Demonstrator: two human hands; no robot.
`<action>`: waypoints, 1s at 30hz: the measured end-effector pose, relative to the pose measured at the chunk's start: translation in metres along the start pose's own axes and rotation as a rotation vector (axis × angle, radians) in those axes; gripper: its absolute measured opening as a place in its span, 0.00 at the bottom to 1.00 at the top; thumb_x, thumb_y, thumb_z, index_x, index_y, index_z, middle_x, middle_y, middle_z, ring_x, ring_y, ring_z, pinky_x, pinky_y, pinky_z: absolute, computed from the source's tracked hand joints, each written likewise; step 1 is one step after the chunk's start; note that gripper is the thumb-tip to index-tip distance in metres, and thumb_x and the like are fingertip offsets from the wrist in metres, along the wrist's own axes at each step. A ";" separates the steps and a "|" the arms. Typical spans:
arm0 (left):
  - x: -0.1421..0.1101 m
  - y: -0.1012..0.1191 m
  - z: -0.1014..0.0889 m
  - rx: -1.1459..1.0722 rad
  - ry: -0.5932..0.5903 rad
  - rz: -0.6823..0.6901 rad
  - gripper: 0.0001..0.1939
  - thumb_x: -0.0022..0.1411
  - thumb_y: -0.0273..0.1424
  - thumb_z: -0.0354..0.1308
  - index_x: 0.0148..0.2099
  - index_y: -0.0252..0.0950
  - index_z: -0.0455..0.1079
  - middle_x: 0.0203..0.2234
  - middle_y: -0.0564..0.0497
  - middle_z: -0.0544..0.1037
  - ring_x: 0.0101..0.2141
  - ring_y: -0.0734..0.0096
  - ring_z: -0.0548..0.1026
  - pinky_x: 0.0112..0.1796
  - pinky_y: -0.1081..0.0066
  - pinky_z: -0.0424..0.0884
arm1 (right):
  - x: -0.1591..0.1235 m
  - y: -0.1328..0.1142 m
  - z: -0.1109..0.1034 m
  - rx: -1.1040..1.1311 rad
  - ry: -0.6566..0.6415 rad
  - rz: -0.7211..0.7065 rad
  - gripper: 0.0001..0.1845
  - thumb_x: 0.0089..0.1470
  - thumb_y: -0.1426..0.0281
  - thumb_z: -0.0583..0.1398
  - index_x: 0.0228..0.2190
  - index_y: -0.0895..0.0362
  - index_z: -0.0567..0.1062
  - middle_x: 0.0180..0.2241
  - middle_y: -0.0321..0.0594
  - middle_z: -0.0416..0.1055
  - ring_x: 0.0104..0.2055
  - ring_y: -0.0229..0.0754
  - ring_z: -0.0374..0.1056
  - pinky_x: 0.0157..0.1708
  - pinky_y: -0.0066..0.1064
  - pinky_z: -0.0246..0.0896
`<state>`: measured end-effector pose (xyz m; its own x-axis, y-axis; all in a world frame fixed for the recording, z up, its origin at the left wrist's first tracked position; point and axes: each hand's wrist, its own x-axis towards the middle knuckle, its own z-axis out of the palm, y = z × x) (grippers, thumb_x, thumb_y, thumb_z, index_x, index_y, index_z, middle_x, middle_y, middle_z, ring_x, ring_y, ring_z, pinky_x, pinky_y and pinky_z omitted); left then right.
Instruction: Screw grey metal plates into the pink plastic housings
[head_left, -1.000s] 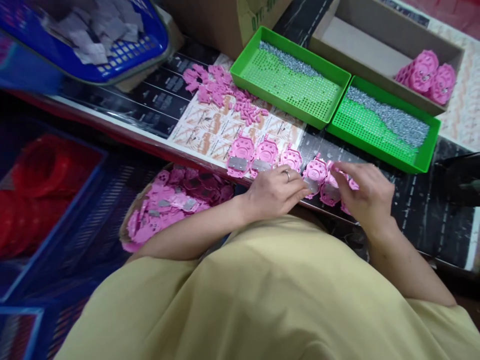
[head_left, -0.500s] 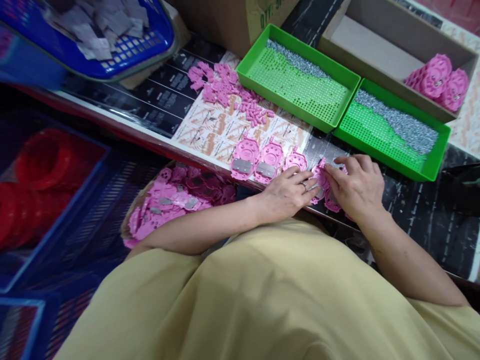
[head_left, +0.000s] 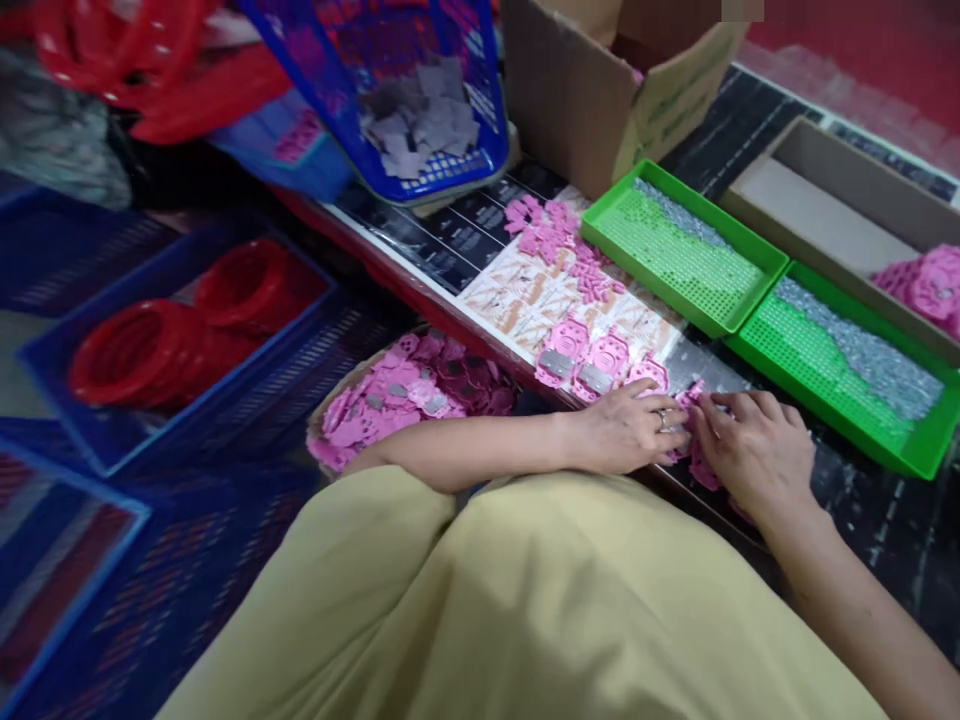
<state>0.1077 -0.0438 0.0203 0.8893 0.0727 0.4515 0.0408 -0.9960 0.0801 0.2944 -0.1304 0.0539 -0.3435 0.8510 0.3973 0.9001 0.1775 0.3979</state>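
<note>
I am seeing a pink plastic housing lying at the near edge of the surface, both hands meeting on it. The left hand is pinching its left side; the right hand is pressing fingertips onto it, grip curled. Since half a second ago the hands are sitting closer together. Three more housings are lying just left, green trays of screws beyond.

Pink plastic parts, green perforated trays of silver-grey screws, blue lattice basket, red rings
</note>
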 end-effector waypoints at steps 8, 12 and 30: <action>-0.045 -0.136 -0.063 0.236 -0.125 -0.666 0.18 0.66 0.19 0.50 0.49 0.34 0.79 0.41 0.43 0.80 0.45 0.57 0.76 0.40 0.63 0.74 | 0.016 0.028 -0.021 0.087 0.067 0.056 0.10 0.61 0.67 0.63 0.33 0.60 0.82 0.29 0.38 0.81 0.31 0.42 0.75 0.30 0.32 0.59; -0.054 -0.184 -0.061 0.241 -0.240 -0.702 0.15 0.68 0.25 0.52 0.50 0.36 0.78 0.51 0.42 0.77 0.52 0.55 0.74 0.43 0.63 0.72 | 0.027 0.033 -0.021 0.118 0.075 0.047 0.10 0.61 0.67 0.63 0.31 0.59 0.82 0.29 0.38 0.81 0.30 0.42 0.76 0.29 0.32 0.60; -0.004 -0.067 -0.040 -0.055 0.100 -0.181 0.11 0.74 0.33 0.50 0.50 0.33 0.71 0.35 0.47 0.80 0.35 0.66 0.80 0.35 0.70 0.72 | 0.067 -0.006 -0.010 1.156 -0.052 0.517 0.12 0.55 0.62 0.66 0.39 0.54 0.81 0.35 0.38 0.82 0.34 0.38 0.78 0.33 0.27 0.76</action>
<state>0.0835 0.0247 0.0484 0.8201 0.2582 0.5106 0.1686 -0.9618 0.2155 0.2631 -0.0793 0.0869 0.1040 0.9635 0.2465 0.6427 0.1240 -0.7560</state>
